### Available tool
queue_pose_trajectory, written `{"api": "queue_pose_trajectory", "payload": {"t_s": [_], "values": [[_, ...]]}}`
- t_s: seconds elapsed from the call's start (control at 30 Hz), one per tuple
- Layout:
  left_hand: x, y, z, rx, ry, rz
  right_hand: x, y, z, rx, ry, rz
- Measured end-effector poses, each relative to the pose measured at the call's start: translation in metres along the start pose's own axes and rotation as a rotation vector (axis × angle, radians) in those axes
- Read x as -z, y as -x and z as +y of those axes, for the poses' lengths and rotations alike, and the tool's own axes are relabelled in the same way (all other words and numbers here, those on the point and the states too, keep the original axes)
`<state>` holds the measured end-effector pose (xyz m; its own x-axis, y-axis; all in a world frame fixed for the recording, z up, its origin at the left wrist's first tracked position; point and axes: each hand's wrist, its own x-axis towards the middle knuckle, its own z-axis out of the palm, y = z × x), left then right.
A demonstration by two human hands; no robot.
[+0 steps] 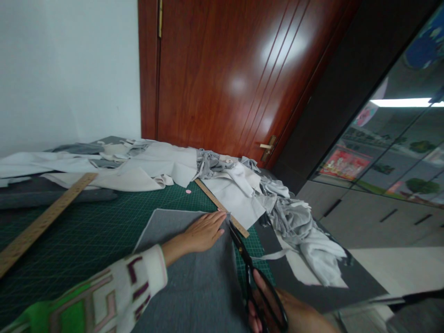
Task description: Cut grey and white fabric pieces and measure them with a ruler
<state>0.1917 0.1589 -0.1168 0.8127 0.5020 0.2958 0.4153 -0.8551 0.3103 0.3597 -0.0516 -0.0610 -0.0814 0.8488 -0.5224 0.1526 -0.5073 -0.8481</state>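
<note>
My left hand (204, 231) lies flat on a piece of grey fabric (194, 286), fingers stretched toward its far right corner. In my right hand (258, 300) is a pair of black scissors (250, 266), my fingers through the large handle loops. The blades point away from me, their tips at the fabric's right edge near that corner. A thin strip of cloth (272, 255) lies just right of the blades. Under the fabric spreads a green cutting mat (114, 236) with grid lines. A short wooden ruler (217, 201) rests just beyond my left fingertips.
A long wooden ruler (45, 222) lies at the left. White and grey fabric scraps (166, 159) run along the table's back, and more crumpled scraps (298, 226) lie to the right. Behind stand a white wall (69, 69), a brown door (222, 83) and a cabinet (364, 217).
</note>
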Motion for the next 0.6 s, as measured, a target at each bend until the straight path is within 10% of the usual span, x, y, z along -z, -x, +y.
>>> {"api": "queue_pose_trajectory", "payload": {"t_s": [0.6], "values": [[-0.001,0.001,0.002,0.028,-0.041,-0.010,-0.013,-0.009,0.005,-0.102,-0.168,0.084]]}}
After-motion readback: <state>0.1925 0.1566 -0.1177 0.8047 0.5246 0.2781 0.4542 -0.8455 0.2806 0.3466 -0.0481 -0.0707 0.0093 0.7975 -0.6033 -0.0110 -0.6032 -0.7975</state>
